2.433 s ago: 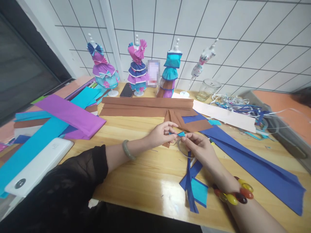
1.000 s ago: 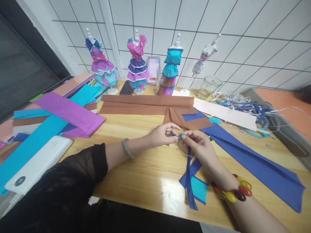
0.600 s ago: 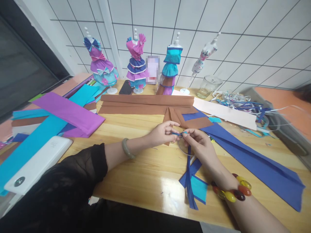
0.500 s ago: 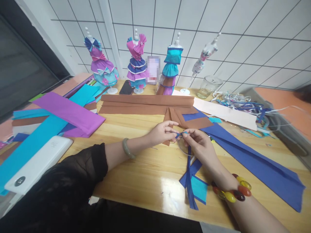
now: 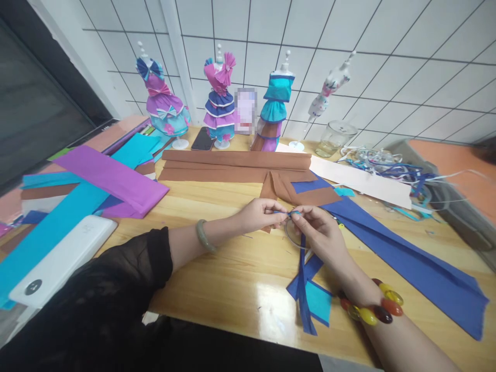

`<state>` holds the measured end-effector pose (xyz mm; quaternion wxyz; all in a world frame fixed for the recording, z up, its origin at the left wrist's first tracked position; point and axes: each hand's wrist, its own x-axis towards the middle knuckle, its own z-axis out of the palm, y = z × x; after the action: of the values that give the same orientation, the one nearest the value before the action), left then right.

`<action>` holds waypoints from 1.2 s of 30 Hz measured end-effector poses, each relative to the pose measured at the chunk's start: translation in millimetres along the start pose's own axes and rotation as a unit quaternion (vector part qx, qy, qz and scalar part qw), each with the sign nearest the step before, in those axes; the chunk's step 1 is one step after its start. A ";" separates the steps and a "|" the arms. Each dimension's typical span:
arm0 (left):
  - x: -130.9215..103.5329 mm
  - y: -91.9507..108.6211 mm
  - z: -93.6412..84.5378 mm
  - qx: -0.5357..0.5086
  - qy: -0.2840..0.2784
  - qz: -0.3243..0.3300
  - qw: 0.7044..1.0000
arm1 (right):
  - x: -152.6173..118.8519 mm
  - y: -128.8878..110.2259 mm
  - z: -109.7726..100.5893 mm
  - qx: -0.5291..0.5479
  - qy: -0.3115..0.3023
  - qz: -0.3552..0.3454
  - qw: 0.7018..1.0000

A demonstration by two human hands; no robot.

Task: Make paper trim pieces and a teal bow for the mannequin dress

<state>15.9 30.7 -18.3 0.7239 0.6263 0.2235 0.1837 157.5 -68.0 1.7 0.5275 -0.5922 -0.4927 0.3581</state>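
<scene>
Over the middle of the wooden table (image 5: 217, 305), my left hand (image 5: 267, 212) pinches one end of a small blue and teal bow-like piece (image 5: 290, 213). Its other end is pinched between the thumb and fingers of my right hand (image 5: 315, 227). The fingers hide much of the piece, so its exact shape is unclear. Below my hands, partly covered, lies a clear round ring or roll (image 5: 293, 240). Narrow dark blue strips (image 5: 304, 289) and a teal square with blue edging (image 5: 320, 302) lie near my right wrist.
Brown fabric (image 5: 232, 165) and a long blue piece (image 5: 411, 258) lie beyond and to the right. Purple fabric (image 5: 116, 181) and a white power bank (image 5: 64, 263) are at left. Small dressed mannequins (image 5: 220, 108), a bare-looking one (image 5: 329, 90), a glass jar (image 5: 335, 138) and tangled ribbon scraps (image 5: 380, 165) stand behind.
My left fingers have closed from a looser, more spread hold into a tight pinch on the small bow-like piece. My right hand stays almost in place.
</scene>
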 end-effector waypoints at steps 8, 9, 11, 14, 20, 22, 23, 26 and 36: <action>-1.7 -5.0 -1.1 0.046 0.004 0.019 0.999 | -0.6 1.4 -1.8 -0.014 0.009 0.018 1.000; -1.8 -5.3 -1.0 0.048 0.003 0.020 0.999 | -0.7 2.1 -2.0 -0.014 0.009 0.020 1.000; -1.9 -5.8 -0.7 0.052 -0.001 0.025 0.998 | -0.6 3.2 -2.1 -0.010 0.006 0.021 1.000; -1.7 -5.5 -0.5 0.048 -0.005 0.025 0.998 | -0.1 3.4 -1.8 -0.007 0.004 0.015 1.000; 0.6 -1.9 -1.5 -0.011 -0.010 0.006 1.000 | 0.8 0.0 -1.3 -0.009 0.025 0.009 1.000; 2.0 -2.1 -2.5 -0.037 -0.017 0.008 0.999 | 1.0 -0.1 -1.4 -0.005 0.032 0.005 0.999; 2.6 -2.4 -2.9 -0.047 -0.022 0.006 0.999 | 1.2 0.3 -1.3 -0.002 0.034 0.004 0.999; 4.0 -2.3 -3.9 -0.074 -0.031 -0.012 0.997 | 1.6 1.7 -0.9 0.008 0.033 0.007 0.999; 2.5 -0.9 -2.8 -0.081 -0.014 -0.029 0.996 | 0.9 1.6 -0.4 0.005 0.022 0.005 1.000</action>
<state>16.4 34.2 -19.7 0.7805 0.5613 0.2159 0.1708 158.5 -67.1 0.3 0.5393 -0.5996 -0.4761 0.3505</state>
